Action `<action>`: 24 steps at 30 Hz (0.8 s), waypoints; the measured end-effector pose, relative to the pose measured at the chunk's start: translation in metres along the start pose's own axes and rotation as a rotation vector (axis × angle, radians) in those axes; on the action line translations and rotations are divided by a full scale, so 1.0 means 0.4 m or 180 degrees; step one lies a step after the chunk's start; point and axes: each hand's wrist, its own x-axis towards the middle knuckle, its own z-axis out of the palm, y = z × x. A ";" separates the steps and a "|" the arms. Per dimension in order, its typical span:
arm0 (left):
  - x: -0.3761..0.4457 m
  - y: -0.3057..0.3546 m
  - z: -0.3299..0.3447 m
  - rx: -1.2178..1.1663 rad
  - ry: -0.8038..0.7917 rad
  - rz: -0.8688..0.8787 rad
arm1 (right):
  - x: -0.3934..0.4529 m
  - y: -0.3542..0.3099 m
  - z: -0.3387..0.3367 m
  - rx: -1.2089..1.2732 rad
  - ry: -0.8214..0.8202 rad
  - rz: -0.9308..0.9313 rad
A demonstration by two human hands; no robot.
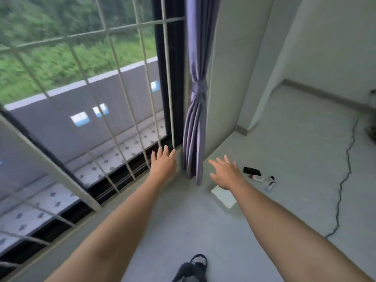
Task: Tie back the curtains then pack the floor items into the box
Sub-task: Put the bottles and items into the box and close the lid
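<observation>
A purple curtain (196,110) hangs beside the window, bunched and bound by a tie (199,87) of the same cloth. My left hand (163,164) reaches out with straight fingers, just left of the curtain's lower end, holding nothing. My right hand (226,173) is spread open to the curtain's right, above the floor items. A white box (223,197) lies on the floor partly under my right wrist. Beyond it lie a black object (251,170), a small white and red item (256,177) and a clear bottle (269,183).
A barred window (114,110) fills the left side, its sill at floor level. A white wall corner (230,78) stands right of the curtain. A black cable (343,180) snakes across the grey floor at right. My foot in a dark sandal (198,261) shows at the bottom.
</observation>
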 end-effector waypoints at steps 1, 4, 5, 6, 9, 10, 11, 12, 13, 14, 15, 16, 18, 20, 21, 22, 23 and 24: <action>0.041 0.028 0.007 -0.0048 -0.0034 -0.0002 | 0.029 0.037 -0.002 -0.0008 -0.0073 -0.0001; 0.177 0.107 0.034 -0.0057 -0.0094 -0.0030 | 0.123 0.152 -0.012 0.0071 -0.0162 0.0061; 0.216 0.134 0.047 -0.0054 -0.0117 -0.0074 | 0.148 0.191 -0.014 0.0102 -0.0186 0.0090; 0.238 0.153 0.057 -0.0056 -0.0142 -0.0093 | 0.164 0.220 -0.012 0.0099 -0.0221 0.0099; 0.326 0.250 0.092 -0.0123 -0.0284 -0.0068 | 0.225 0.357 -0.004 0.0110 -0.0328 0.0109; 0.348 0.274 0.103 -0.0115 -0.0293 -0.0079 | 0.241 0.395 -0.001 0.0108 -0.0344 0.0115; 0.376 0.304 0.112 -0.0121 -0.0307 -0.0140 | 0.264 0.440 0.000 0.0110 -0.0375 0.0107; 0.407 0.335 0.120 -0.0136 -0.0310 -0.0215 | 0.292 0.486 0.000 0.0111 -0.0416 0.0076; 0.437 0.366 0.131 -0.0153 -0.0311 -0.0310 | 0.323 0.533 0.001 0.0090 -0.0460 0.0017; 0.463 0.398 0.141 -0.0186 -0.0320 -0.0430 | 0.357 0.579 0.002 0.0060 -0.0511 -0.0064; 0.485 0.425 0.151 -0.0226 -0.0322 -0.0566 | 0.389 0.620 0.000 0.0013 -0.0550 -0.0165; 0.504 0.452 0.164 -0.0279 -0.0314 -0.0722 | 0.423 0.659 -0.005 -0.0038 -0.0579 -0.0269; 0.525 0.512 0.187 -0.0386 -0.0309 -0.1049 | 0.481 0.730 -0.023 -0.0143 -0.0670 -0.0468; 0.526 0.572 0.209 -0.0464 -0.0367 -0.1324 | 0.524 0.789 -0.037 -0.0219 -0.0784 -0.0697; 0.524 0.601 0.221 -0.0523 -0.0391 -0.1467 | 0.542 0.815 -0.043 -0.0245 -0.0822 -0.0812; 0.523 0.627 0.230 -0.0582 -0.0395 -0.1604 | 0.561 0.839 -0.046 -0.0266 -0.0845 -0.0904; 0.525 0.652 0.239 -0.0637 -0.0393 -0.1720 | 0.579 0.862 -0.046 -0.0296 -0.0868 -0.0975; 0.526 0.675 0.247 -0.0683 -0.0392 -0.1825 | 0.596 0.884 -0.042 -0.0331 -0.0914 -0.1029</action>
